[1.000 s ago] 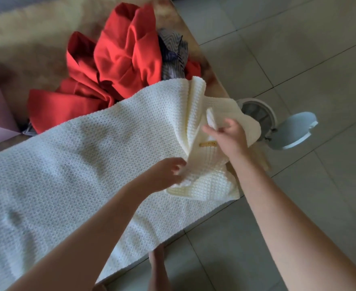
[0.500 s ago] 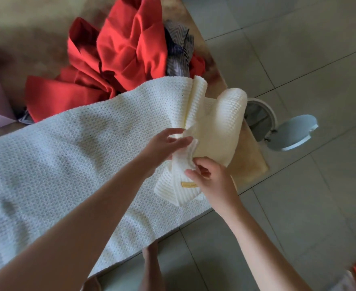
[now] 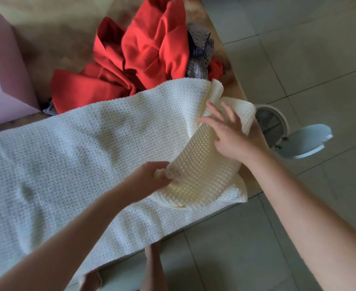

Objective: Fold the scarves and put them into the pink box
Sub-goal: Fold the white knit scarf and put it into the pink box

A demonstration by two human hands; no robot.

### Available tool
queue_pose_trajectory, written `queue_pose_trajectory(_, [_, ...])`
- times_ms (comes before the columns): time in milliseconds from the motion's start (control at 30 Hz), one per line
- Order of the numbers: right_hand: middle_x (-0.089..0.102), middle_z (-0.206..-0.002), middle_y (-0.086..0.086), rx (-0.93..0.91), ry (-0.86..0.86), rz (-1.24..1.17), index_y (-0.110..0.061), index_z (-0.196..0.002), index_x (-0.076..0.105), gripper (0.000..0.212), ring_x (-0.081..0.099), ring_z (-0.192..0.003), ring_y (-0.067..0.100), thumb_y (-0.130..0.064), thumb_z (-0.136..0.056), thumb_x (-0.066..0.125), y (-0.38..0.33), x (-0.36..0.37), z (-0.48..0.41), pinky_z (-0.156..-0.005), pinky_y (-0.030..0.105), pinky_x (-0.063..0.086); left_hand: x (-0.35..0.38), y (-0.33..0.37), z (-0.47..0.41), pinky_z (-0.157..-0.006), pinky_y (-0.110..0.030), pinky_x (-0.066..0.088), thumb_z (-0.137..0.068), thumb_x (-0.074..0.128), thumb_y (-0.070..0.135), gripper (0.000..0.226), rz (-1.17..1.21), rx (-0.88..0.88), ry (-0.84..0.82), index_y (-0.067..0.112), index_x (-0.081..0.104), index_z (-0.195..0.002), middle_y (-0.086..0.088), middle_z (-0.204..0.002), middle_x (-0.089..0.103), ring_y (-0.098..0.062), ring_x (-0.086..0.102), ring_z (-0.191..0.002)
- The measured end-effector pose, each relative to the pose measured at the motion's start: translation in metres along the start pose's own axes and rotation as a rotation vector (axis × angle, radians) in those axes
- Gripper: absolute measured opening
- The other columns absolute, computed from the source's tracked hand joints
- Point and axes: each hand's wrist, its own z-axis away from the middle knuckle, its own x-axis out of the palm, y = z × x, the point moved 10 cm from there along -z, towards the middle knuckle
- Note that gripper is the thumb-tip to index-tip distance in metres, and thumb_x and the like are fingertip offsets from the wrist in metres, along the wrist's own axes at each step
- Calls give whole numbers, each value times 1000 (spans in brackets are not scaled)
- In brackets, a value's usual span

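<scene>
A long white knitted scarf (image 3: 74, 156) lies spread across the table, its right end folded back near the table's right edge. My left hand (image 3: 152, 179) grips a bunched corner of that folded end. My right hand (image 3: 227, 133) hovers over the fold with fingers spread and straight, touching or just above the knit. A crumpled red scarf (image 3: 147, 57) lies behind the white one, with a grey patterned scarf (image 3: 200, 53) beside it on the right. The pink box (image 3: 3, 80) stands at the far left.
The brown table (image 3: 53, 34) ends at the right just past the scarves. On the tiled floor (image 3: 298, 49) to the right stands a white bin (image 3: 271, 122) with its lid (image 3: 305, 141) flipped open. My feet show below the table's front edge.
My right hand let go of the scarf's end and moved up over the fold with fingers spread. My left hand shifted down and now holds the corner.
</scene>
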Motion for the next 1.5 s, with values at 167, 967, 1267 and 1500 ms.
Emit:
queue_pose_trajectory(167, [48,-136,3,-319,-4,234,-13,-88,58,20,24,-137,28,1,-74,61,-46,30,-32,-107,33,8,-51,-53,39,-59,-26,37,-73,60,30,8,39,-92,280,36,65,-73,7,-60,56,-5,47,-58])
queue_pose_trajectory(967, [65,-65,3,-969,293,220,-13,-71,71,6,57,-77,29,-14,-68,66,-437,68,-80,-105,46,32,-115,-256,259,-72,-40,52,-93,55,17,11,637,-394,871,22,62,-99,-2,-84,70,-21,65,-75])
queue_pose_trajectory(1267, [67,-71,-1,-1015,230,227,-17,-70,73,2,54,-79,32,-15,-69,72,-594,159,-73,-79,32,24,-155,-334,371,-68,-26,46,-95,53,18,14,828,-399,1155,30,59,-91,7,-83,65,-9,59,-77])
queue_pose_trajectory(1500, [71,-93,1,-996,165,284,-16,-86,73,14,50,-98,30,-19,-84,59,-723,210,-74,-87,32,21,-190,-399,457,-75,-37,49,-95,52,23,15,961,-401,1333,19,66,-101,-5,-90,70,-21,65,-82])
